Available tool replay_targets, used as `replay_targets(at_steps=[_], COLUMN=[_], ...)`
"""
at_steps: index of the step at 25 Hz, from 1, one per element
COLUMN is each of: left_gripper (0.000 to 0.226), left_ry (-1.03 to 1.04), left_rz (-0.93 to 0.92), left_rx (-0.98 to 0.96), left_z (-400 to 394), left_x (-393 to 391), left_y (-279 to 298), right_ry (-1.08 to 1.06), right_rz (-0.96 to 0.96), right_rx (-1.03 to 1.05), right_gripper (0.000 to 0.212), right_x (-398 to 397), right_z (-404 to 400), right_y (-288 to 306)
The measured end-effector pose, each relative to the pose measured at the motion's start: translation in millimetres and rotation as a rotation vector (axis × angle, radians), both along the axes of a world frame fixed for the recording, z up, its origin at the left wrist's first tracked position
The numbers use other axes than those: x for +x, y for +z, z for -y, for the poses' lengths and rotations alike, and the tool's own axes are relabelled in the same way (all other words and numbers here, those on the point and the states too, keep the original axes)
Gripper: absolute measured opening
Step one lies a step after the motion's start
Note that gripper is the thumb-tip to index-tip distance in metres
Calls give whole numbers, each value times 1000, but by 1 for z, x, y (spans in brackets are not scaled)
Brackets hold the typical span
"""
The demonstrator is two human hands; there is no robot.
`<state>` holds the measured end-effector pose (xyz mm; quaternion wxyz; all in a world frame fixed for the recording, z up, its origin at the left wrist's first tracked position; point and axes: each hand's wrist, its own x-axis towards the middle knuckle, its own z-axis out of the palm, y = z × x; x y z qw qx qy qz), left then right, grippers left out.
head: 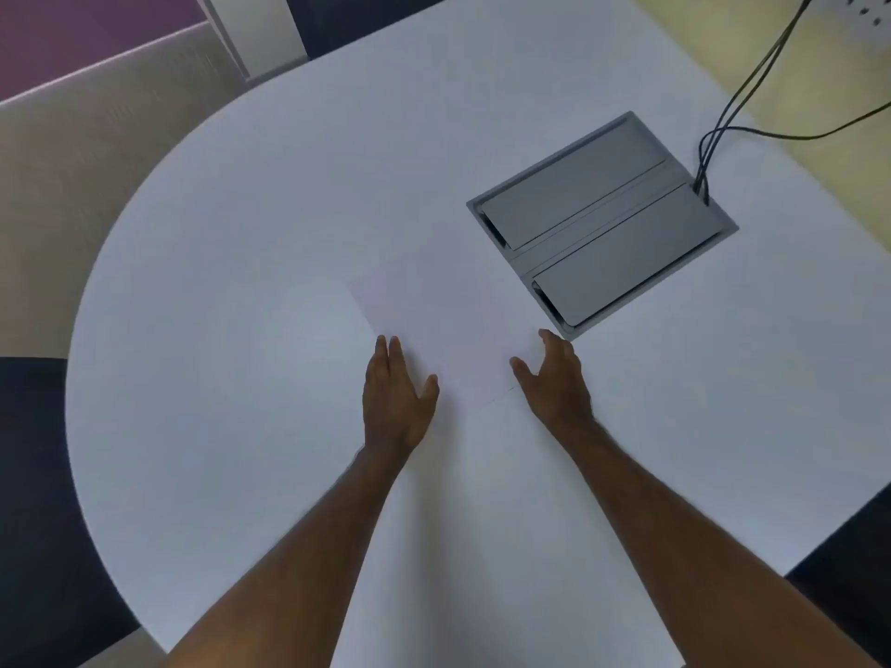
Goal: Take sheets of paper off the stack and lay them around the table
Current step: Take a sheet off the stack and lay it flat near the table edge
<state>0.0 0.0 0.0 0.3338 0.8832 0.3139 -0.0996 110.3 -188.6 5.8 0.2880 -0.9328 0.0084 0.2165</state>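
Both my hands are flat and open on the white table (217, 291), gripping nothing. My left hand (393, 402) rests palm-down at the left edge of a single sheet of paper (448, 330), fingers straight. My right hand (554, 378) sits at the sheet's right edge, thumb spread toward it. The sheet lies mid-table, just beside the grey cable box (602, 224). More paper (482, 547) lies nearer me, between my forearms.
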Motion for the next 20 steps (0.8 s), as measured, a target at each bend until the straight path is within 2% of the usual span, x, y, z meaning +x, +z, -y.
replay_targets(at_steps=[3, 7, 10, 15, 20], left_gripper=[86, 85, 85, 86, 86], left_ry=[29, -83, -154, -147, -136], left_rz=[-32, -88, -112, -123, -128], left_rx=[1, 116, 188, 200, 191], left_z=[-4, -5, -5, -3, -3], left_x=[7, 5, 0, 0, 0], left_y=[-17, -35, -40, -41, -40], right_ry=[-8, 55, 67, 46, -36], right_rz=[-13, 1, 19, 96, 193], right_rx=[-46, -178, -177, -112, 46], right_gripper=[72, 73, 69, 45, 14], right_x=[14, 23, 26, 28, 27], right_z=[-9, -19, -25, -29, -28], right_y=[-12, -26, -30, -30, -28])
